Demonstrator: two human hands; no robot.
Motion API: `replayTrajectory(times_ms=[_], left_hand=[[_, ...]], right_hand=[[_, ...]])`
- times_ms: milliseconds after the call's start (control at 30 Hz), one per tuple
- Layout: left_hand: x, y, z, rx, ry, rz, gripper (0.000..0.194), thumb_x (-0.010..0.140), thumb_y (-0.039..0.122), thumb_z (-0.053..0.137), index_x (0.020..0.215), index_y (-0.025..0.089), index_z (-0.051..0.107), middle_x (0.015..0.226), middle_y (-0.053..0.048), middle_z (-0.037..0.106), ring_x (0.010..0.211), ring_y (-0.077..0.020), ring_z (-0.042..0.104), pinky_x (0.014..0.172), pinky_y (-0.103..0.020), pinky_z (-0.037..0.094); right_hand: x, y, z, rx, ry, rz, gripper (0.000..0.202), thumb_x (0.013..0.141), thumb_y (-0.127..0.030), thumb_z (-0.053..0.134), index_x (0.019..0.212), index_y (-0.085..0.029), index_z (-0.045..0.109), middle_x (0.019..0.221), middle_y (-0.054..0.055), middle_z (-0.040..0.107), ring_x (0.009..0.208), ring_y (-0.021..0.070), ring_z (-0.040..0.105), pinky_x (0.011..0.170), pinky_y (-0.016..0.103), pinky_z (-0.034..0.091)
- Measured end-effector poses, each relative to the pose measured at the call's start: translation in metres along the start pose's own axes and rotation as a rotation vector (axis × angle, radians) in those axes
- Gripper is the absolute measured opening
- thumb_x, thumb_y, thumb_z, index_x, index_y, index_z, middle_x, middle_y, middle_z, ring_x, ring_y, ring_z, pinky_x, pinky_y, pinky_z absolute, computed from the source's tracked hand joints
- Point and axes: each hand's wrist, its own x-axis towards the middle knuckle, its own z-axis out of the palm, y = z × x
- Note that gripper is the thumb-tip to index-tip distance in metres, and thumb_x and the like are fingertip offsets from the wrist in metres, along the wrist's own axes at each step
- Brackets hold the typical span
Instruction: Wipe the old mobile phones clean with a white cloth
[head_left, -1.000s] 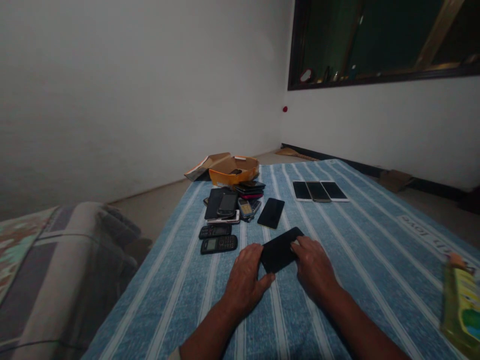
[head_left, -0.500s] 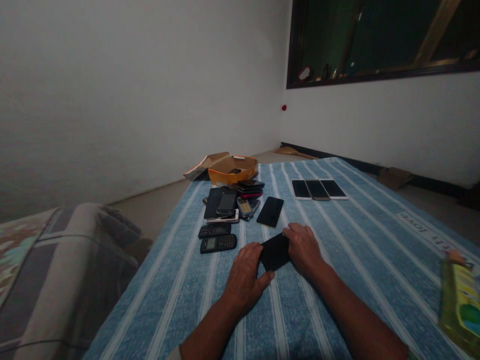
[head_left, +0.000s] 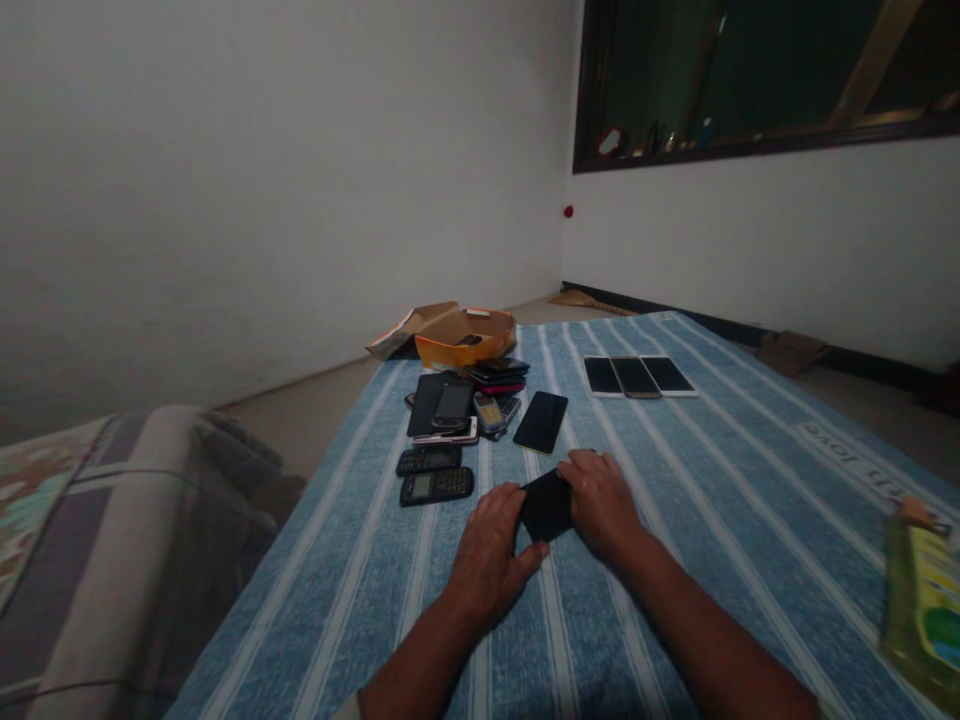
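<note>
A black smartphone lies tilted between my two hands, low over the striped cloth. My left hand grips its left end, thumb along the near edge and fingers at the far side. My right hand is closed over its right end, with the fingertips partly hidden. Just beyond is another dark smartphone, lying flat. To the left rest two black keypad phones, one behind the other. Behind them is a pile of assorted phones.
A blue striped cloth covers the surface. An opened orange cardboard box stands at the back, and three smartphones lie side by side at the back right. A bottle of yellow liquid is at the right edge, a draped blanket at left.
My right hand has shifted slightly left over the phone, covering more of its right end. My left hand and the other phones have stayed in place.
</note>
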Motion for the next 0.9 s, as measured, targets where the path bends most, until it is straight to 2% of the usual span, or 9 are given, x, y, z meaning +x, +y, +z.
replayTrajectory(times_ms=[100, 200, 367, 467, 533, 633, 733, 800, 900], left_hand=[[-0.001, 0.0, 0.0, 0.004, -0.02, -0.015, 0.054, 0.075, 0.027, 0.069, 0.125, 0.014, 0.053, 0.132, -0.019, 0.058, 0.126, -0.0361, 0.052, 0.104, -0.057, 0.044], [-0.001, 0.0, -0.001, 0.0, -0.023, -0.026, 0.055, 0.075, 0.026, 0.068, 0.126, 0.014, 0.053, 0.133, -0.019, 0.058, 0.127, -0.0364, 0.051, 0.104, -0.057, 0.043], [-0.002, 0.0, 0.001, -0.017, 0.004, -0.021, 0.054, 0.075, 0.026, 0.068, 0.126, 0.017, 0.053, 0.132, -0.017, 0.058, 0.127, -0.0359, 0.052, 0.104, -0.058, 0.044], [-0.003, 0.0, 0.002, -0.024, 0.016, -0.021, 0.053, 0.074, 0.026, 0.068, 0.125, 0.019, 0.054, 0.132, -0.016, 0.059, 0.126, -0.0351, 0.053, 0.104, -0.057, 0.044], [-0.003, 0.0, 0.001, -0.028, 0.01, -0.021, 0.054, 0.074, 0.027, 0.068, 0.126, 0.02, 0.053, 0.133, -0.016, 0.058, 0.126, -0.035, 0.052, 0.103, -0.058, 0.044], [-0.002, 0.002, -0.002, -0.034, -0.024, -0.026, 0.055, 0.075, 0.026, 0.069, 0.126, 0.017, 0.053, 0.134, -0.018, 0.057, 0.127, -0.0353, 0.051, 0.104, -0.057, 0.043], [0.0, 0.004, -0.004, -0.035, -0.049, -0.037, 0.055, 0.074, 0.024, 0.069, 0.126, 0.016, 0.053, 0.133, -0.019, 0.057, 0.127, -0.0359, 0.05, 0.104, -0.057, 0.042], [0.0, 0.005, -0.005, -0.035, -0.047, -0.042, 0.055, 0.074, 0.023, 0.069, 0.126, 0.016, 0.053, 0.132, -0.019, 0.058, 0.127, -0.036, 0.05, 0.104, -0.058, 0.043], [0.0, 0.004, -0.003, -0.04, -0.027, -0.037, 0.054, 0.074, 0.025, 0.068, 0.125, 0.016, 0.054, 0.132, -0.018, 0.058, 0.126, -0.0358, 0.052, 0.103, -0.058, 0.043]], right_hand=[[-0.003, 0.017, -0.008, -0.038, -0.018, 0.107, 0.031, 0.089, -0.004, 0.043, 0.099, -0.017, 0.069, 0.103, 0.01, 0.066, 0.103, 0.0234, 0.055, 0.093, 0.035, 0.032], [-0.014, 0.02, -0.007, -0.063, -0.024, 0.118, 0.032, 0.088, -0.004, 0.044, 0.104, -0.015, 0.069, 0.106, 0.012, 0.066, 0.104, 0.0251, 0.055, 0.091, 0.036, 0.035], [-0.041, -0.005, 0.011, -0.049, 0.046, -0.044, 0.039, 0.086, -0.003, 0.046, 0.117, -0.014, 0.067, 0.126, 0.016, 0.062, 0.122, 0.0298, 0.05, 0.107, 0.044, 0.029], [-0.052, -0.014, 0.015, 0.0, 0.064, -0.12, 0.042, 0.085, -0.001, 0.046, 0.117, -0.017, 0.067, 0.13, 0.014, 0.061, 0.126, 0.0293, 0.049, 0.109, 0.047, 0.028], [-0.052, -0.009, 0.012, 0.002, 0.055, -0.096, 0.043, 0.085, 0.0, 0.045, 0.117, -0.018, 0.067, 0.13, 0.014, 0.061, 0.126, 0.0285, 0.049, 0.109, 0.047, 0.028], [-0.046, 0.013, 0.002, -0.048, 0.032, 0.022, 0.042, 0.086, -0.001, 0.043, 0.117, -0.017, 0.067, 0.127, 0.014, 0.062, 0.121, 0.0284, 0.052, 0.104, 0.044, 0.033], [-0.039, 0.034, -0.006, -0.067, -0.008, 0.099, 0.04, 0.085, -0.001, 0.043, 0.113, -0.015, 0.068, 0.112, 0.013, 0.066, 0.108, 0.0263, 0.058, 0.094, 0.037, 0.04], [-0.038, 0.038, -0.005, -0.06, -0.012, 0.092, 0.039, 0.085, 0.0, 0.043, 0.109, -0.014, 0.069, 0.105, 0.013, 0.066, 0.103, 0.0255, 0.059, 0.09, 0.035, 0.042], [-0.042, 0.029, 0.004, -0.059, 0.053, 0.03, 0.039, 0.084, 0.001, 0.043, 0.11, -0.013, 0.069, 0.114, 0.015, 0.065, 0.11, 0.0268, 0.057, 0.096, 0.038, 0.042]])
